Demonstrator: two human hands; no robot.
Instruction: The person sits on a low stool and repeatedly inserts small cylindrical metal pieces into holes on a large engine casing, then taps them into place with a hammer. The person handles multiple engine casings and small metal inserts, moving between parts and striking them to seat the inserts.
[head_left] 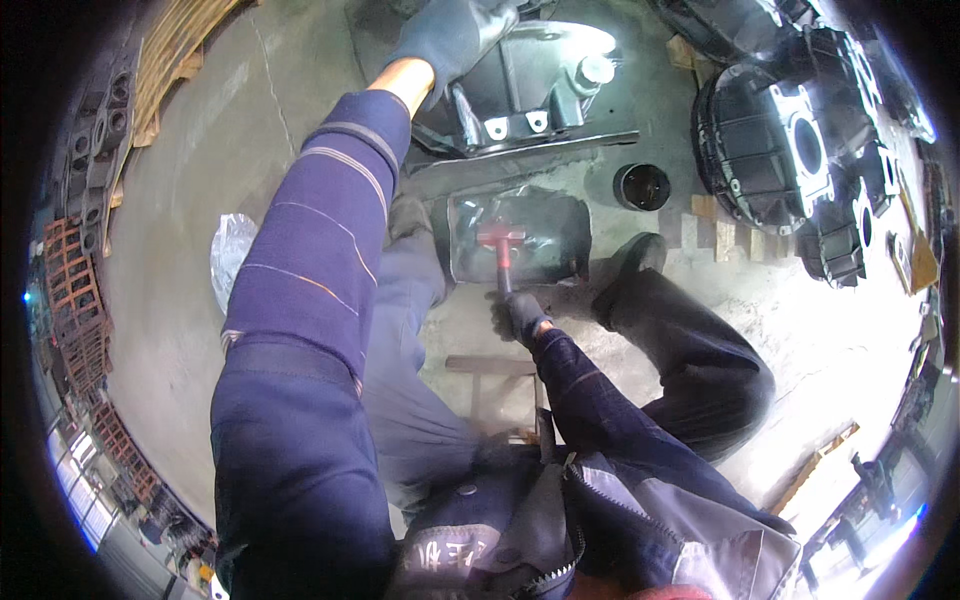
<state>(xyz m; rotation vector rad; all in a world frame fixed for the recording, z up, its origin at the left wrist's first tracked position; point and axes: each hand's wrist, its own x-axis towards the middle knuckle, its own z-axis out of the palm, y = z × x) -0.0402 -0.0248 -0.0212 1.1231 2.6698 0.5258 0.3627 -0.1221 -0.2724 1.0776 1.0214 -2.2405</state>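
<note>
My right hand (523, 318), in a dark glove, is closed round the handle of a hammer (500, 236) with a red head. The hammer is over a dark rectangular tray (570, 205) on the floor between my feet. Stretched far forward, my left hand (455, 42) wears a grey glove and rests at the upper left edge of a large metal housing (545, 75). Its fingers curl over that edge, with the tips partly hidden near the top of the picture. The housing has a round, bright boss at its right and two holed lugs along its near edge.
A round black can (641, 187) stands right of the tray. Several black ribbed housings (760, 140) are stacked at the far right, beside wooden blocks (725, 240). Clear plastic (232, 255) lies on the left floor. Brown metal racks (75, 290) line the left side.
</note>
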